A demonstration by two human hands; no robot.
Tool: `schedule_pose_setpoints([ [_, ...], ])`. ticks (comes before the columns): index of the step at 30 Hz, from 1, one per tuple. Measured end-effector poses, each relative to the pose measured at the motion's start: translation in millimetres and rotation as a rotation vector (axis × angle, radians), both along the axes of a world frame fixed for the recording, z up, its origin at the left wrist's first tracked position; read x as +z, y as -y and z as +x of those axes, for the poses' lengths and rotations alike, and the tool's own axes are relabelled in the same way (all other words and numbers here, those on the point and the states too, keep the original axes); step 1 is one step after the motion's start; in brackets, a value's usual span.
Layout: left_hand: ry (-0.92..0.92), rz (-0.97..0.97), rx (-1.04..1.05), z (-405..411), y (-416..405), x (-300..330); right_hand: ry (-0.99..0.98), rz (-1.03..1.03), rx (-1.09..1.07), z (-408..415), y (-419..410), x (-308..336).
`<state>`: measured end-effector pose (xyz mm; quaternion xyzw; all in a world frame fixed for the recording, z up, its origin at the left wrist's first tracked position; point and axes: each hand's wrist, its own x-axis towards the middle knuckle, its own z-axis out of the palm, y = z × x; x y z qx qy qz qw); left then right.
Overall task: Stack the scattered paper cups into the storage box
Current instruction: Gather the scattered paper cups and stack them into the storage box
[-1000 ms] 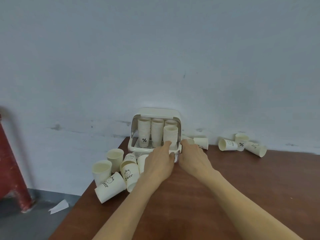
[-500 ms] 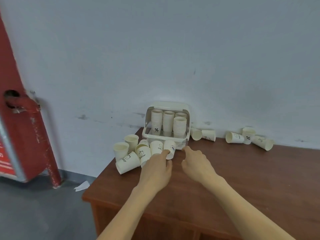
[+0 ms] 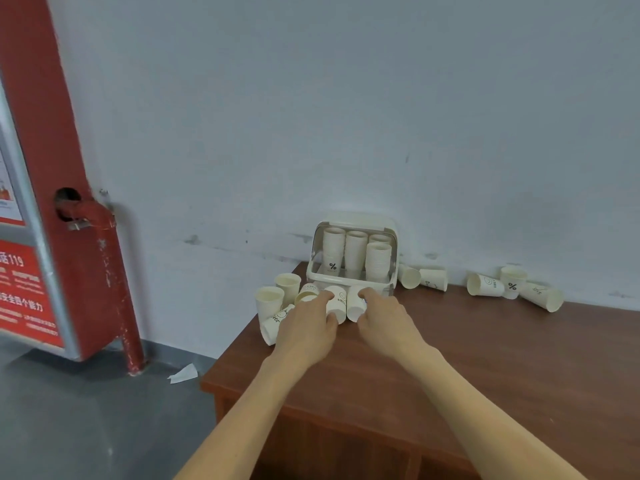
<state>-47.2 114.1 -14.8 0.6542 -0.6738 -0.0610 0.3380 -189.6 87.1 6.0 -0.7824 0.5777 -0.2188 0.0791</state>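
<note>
I see both hands out over the brown counter [image 3: 485, 358] near the middle of the frame, just in front of the white storage box [image 3: 353, 271], which sits against the grey wall at the counter's back edge. My left hand [image 3: 306, 329] has its fingers curled round a lying paper cup [image 3: 336, 303] whose side reads something like "HELLO", thumb under and fingers over it. My right hand [image 3: 384, 318] grips a second lying cup [image 3: 356, 303] just beside the first, the two cups touching. Inside the box stand several tall stacks of cups [image 3: 356, 256]; the front left stack shows a black "%" mark [image 3: 332, 266]. To the left of the box, at the counter's corner, a loose cluster of cups [image 3: 280, 296] stands and lies together, one with lettering I cannot make out. Right of the box two cups [image 3: 424, 278] lie on their sides, and farther right a group of three [image 3: 512, 287] rests by the wall, one of them carrying another "%" mark. At the left of the frame stands a red cabinet [image 3: 69, 202] with a red notice [image 3: 26, 296] bearing "119" and white Chinese characters too blurred to read in full. A scrap of white paper [image 3: 183, 373] lies on the grey floor below.
</note>
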Motion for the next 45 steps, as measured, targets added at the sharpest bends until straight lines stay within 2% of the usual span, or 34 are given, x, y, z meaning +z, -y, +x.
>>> schedule_pose_setpoints([
  [9, -0.054, 0.004, 0.075, 56.6, 24.8, -11.7, 0.053, 0.025, 0.097, 36.5, 37.6, -23.1],
  [17, -0.052, 0.074, 0.189, 112.0, 119.0, -31.0, 0.068, 0.063, 0.150, 81.4, 116.7, -53.3],
  [22, -0.021, 0.108, 0.213, 131.3, 149.0, -39.5, 0.107, 0.060, 0.115, 107.3, 140.6, -58.4],
  [31, 0.029, 0.303, 0.195, 151.9, 154.0, -56.3, 0.015, 0.108, -0.058, 138.3, 124.0, -58.6],
  [37, 0.017, 0.305, 0.130, 152.3, 141.8, -65.6, 0.110, 0.240, -0.155, 153.1, 124.8, -68.3],
  [45, -0.038, 0.259, 0.165, 152.0, 126.3, -72.3, 0.014, 0.319, -0.157, 169.1, 127.2, -82.0],
])
